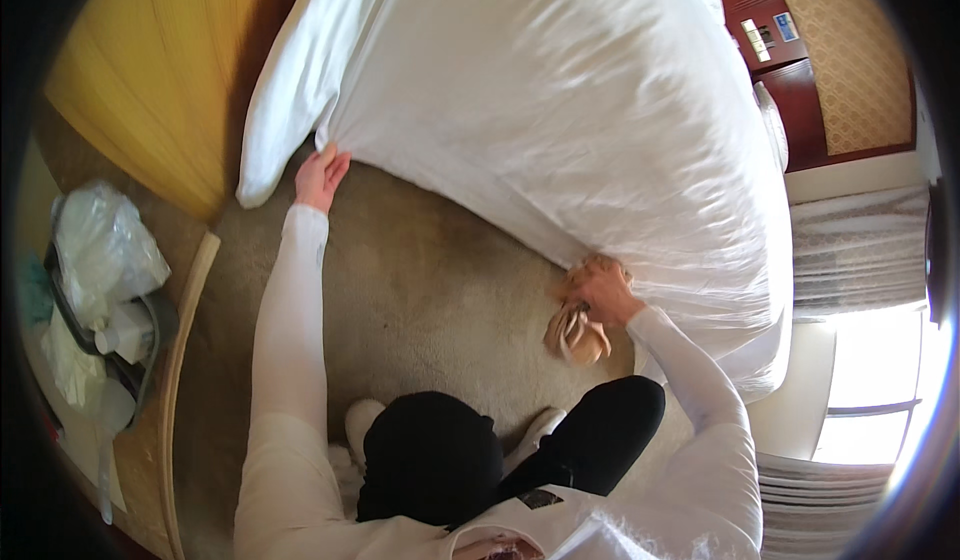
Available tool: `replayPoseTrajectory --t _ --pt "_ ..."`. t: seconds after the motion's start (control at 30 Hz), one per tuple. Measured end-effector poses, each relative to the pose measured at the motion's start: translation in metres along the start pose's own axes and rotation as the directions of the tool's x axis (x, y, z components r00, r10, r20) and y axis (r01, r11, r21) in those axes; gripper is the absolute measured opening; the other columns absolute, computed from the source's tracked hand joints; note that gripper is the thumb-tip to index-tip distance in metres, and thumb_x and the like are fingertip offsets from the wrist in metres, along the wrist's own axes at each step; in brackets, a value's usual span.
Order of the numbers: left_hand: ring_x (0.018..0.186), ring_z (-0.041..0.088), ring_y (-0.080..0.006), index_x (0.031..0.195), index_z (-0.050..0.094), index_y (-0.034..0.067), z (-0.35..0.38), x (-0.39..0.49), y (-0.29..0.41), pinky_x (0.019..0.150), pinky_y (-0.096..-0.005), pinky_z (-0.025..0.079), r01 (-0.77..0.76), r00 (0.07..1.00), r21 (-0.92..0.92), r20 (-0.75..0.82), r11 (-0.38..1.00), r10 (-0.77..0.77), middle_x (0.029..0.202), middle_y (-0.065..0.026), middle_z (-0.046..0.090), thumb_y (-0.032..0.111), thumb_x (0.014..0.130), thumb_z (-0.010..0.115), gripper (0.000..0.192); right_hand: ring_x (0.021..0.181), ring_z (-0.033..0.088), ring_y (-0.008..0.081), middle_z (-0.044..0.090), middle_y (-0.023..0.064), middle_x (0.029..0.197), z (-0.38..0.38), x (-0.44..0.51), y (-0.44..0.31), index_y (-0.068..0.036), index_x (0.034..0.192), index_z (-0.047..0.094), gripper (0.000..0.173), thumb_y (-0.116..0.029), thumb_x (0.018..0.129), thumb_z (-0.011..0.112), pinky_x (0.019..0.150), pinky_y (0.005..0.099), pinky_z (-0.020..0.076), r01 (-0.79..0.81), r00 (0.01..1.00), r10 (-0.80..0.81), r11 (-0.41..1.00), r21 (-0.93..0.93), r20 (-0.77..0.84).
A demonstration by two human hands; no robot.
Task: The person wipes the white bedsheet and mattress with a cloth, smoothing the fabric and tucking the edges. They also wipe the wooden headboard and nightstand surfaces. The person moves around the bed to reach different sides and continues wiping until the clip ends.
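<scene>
A large white bed cover (510, 102) drapes over the bed and down its near side. With thumb and fingers, my left hand (322, 177) pinches its lower edge, near a corner that hangs toward the floor at the left. My right hand (606, 290) is at the cover's edge farther right, slightly blurred, and holds a crumpled tan cloth (577, 335) that dangles below the fingers. Whether the right fingers also grip the cover cannot be told.
Brown carpet (420, 282) lies under my feet. At left are a yellow wood-grained panel (150, 72), a curved wooden edge (184, 335), and a grey caddy (154, 357) with plastic bags and a white bottle. A dark red headboard (799, 109) and a curtain (859, 252) are at right.
</scene>
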State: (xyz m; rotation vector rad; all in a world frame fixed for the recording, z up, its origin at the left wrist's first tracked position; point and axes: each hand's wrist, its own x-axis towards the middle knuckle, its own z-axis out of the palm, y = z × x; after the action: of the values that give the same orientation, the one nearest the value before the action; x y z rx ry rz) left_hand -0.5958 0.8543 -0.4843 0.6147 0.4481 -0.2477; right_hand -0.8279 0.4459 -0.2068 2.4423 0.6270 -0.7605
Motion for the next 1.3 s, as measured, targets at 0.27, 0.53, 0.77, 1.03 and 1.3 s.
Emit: replayPoseTrajectory --t 0.27,0.53,0.77,1.03,1.3 --pt "0.120 0.049 -0.0284 0.142 0.044 0.004 0.134 -0.170 0.020 0.098 -0.0408 0.041 -0.561 0.698 0.676 0.075 0.478 0.712 0.137 -0.0134 0.047 0.015 0.092 0.064 0.056 0.122 0.055 0.0248 0.059 -0.0049 0.136 -0.181 -0.055 -0.047 -0.024 0.092 0.069 0.028 -0.017 0.065 0.075 0.083 0.0460 0.0387 0.189 0.561 -0.177 0.978 -0.084 -0.809" --pt "0.148 0.020 -0.0381 0.149 0.036 0.011 0.307 -0.121 0.145 0.118 -0.0541 0.018 -0.399 -0.127 0.424 0.852 -0.813 0.507 0.156 -0.0102 0.031 0.034 0.097 0.052 0.059 0.132 0.043 0.0251 0.059 -0.0026 0.128 -0.289 0.034 0.001 -0.023 0.089 0.068 0.016 -0.025 0.074 0.070 0.087 0.0511 0.0426 -0.016 0.289 -0.304 0.946 -0.322 -0.908" --pt "0.148 0.014 -0.0386 0.153 0.030 0.031 0.292 -0.087 0.157 0.117 -0.0587 0.010 -0.489 0.026 0.472 0.848 -0.734 0.529 0.160 -0.0053 0.025 0.057 0.101 0.033 0.059 0.132 0.043 0.0248 0.055 -0.0059 0.133 -0.177 -0.026 0.075 -0.028 0.094 0.070 0.028 -0.020 0.069 0.076 0.085 0.0504 0.0440 -0.079 0.341 -0.222 0.962 -0.263 -0.914" --pt "0.149 0.013 -0.0397 0.154 0.026 0.033 0.291 -0.094 0.172 0.117 -0.0609 0.008 -0.419 0.118 0.515 0.848 -0.748 0.517 0.162 -0.0048 0.021 0.054 0.102 0.033 0.056 0.134 0.045 0.0341 0.056 -0.0006 0.139 0.020 -0.226 0.165 -0.022 0.086 0.070 0.029 -0.008 0.061 0.075 0.093 0.0542 0.0396 -0.317 0.448 0.170 0.948 0.021 -0.878" --pt "0.146 0.022 -0.0379 0.152 0.034 0.026 0.289 -0.110 0.189 0.116 -0.0582 0.016 -0.260 0.318 0.576 0.809 -0.775 0.494 0.159 -0.0075 0.029 0.045 0.102 0.038 0.054 0.126 0.051 0.0269 0.060 0.0018 0.133 0.198 -0.397 0.136 -0.018 0.105 0.071 0.049 0.005 0.062 0.065 0.097 0.0455 0.0408 -0.757 0.124 0.941 0.294 0.584 -0.314"
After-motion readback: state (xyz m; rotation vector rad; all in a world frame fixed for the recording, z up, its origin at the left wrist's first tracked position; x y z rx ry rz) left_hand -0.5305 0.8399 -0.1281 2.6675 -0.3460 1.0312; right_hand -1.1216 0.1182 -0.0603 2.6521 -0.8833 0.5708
